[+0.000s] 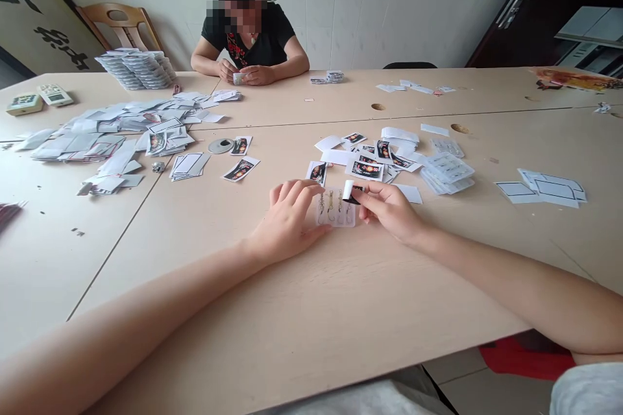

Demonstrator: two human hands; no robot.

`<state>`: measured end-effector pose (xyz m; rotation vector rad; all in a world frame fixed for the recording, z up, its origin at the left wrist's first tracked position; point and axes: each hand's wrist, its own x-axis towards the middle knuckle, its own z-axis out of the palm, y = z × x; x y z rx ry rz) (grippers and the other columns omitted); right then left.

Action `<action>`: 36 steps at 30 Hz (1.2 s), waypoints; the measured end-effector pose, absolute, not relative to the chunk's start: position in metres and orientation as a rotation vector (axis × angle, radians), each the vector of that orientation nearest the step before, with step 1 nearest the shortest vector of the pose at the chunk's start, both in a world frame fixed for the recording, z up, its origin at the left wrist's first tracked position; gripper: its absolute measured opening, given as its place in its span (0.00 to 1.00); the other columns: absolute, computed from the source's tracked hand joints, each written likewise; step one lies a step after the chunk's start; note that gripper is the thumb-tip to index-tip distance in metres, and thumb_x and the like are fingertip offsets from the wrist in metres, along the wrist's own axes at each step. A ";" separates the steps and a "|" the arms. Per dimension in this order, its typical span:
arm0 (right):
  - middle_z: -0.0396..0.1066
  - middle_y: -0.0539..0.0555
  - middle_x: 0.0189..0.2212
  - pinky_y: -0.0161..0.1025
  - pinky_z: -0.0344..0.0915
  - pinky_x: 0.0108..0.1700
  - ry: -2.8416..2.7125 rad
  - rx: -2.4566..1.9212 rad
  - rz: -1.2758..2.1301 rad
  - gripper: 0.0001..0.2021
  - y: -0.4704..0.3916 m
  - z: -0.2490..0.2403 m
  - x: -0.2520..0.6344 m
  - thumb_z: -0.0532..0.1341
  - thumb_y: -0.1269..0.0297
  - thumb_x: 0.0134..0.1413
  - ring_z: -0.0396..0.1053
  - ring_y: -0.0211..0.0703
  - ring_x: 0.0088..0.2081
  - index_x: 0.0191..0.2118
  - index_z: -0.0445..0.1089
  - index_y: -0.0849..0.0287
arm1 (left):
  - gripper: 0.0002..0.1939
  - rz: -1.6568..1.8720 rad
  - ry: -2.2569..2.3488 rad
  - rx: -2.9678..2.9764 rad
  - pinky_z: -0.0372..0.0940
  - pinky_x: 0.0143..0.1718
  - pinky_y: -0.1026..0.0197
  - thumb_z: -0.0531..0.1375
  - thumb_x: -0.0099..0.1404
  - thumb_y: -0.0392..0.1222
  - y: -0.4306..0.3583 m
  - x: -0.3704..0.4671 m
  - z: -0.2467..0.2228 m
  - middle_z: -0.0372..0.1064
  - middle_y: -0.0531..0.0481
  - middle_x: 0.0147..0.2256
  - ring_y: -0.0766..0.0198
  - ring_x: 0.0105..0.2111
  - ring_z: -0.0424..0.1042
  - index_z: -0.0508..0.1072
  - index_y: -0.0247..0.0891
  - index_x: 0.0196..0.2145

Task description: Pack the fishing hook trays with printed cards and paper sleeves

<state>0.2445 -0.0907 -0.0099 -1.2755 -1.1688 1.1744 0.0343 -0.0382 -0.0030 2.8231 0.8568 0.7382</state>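
A clear flat plastic case (335, 215) lies on the table in front of me, with several small gold and silver pieces, hook-like in shape, showing through it. My left hand (292, 220) grips its left side, thumb at the near edge and fingers at the far edge. Between thumb and fingers of my right hand (389, 207) is a black label sticker (353, 195) with a white curled end, held over the case's upper right corner. Whether the sticker touches the lid, I cannot tell. Just beyond both hands lies a loose pile of black printed stickers (367, 170) and white paper slips.
Several clear cases (446, 173) are stacked right of the stickers. White backing papers (552, 188) lie farther right. A tape roll (220, 146) and a large heap of white packets (111, 126) are on the left. Across the table sits a person (250, 32) handling a small item.
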 end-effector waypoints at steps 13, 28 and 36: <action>0.62 0.48 0.14 0.33 0.53 0.19 -1.392 -1.346 1.077 0.21 -0.094 -0.010 0.238 0.60 0.43 0.50 0.58 0.34 0.16 0.28 0.69 0.60 | 0.22 0.682 0.967 2.921 0.50 0.54 0.47 0.57 0.63 0.53 -0.063 0.023 0.002 0.66 0.39 0.54 0.51 0.55 0.62 0.66 0.40 0.50; 0.59 0.46 0.17 0.32 0.54 0.22 -1.440 -1.220 1.124 0.18 -0.110 -0.007 0.208 0.60 0.50 0.53 0.58 0.32 0.20 0.25 0.63 0.60 | 0.22 0.797 1.223 2.782 0.51 0.45 0.50 0.45 0.69 0.52 -0.084 0.019 0.028 0.65 0.47 0.32 0.60 0.35 0.62 0.65 0.38 0.24; 0.59 0.46 0.18 0.32 0.53 0.21 -1.464 -1.118 1.164 0.14 -0.111 -0.014 0.210 0.62 0.53 0.54 0.58 0.31 0.19 0.29 0.66 0.60 | 0.21 0.964 1.072 2.722 0.53 0.40 0.56 0.56 0.60 0.59 -0.091 0.026 0.013 0.67 0.52 0.26 0.64 0.29 0.64 0.63 0.38 0.25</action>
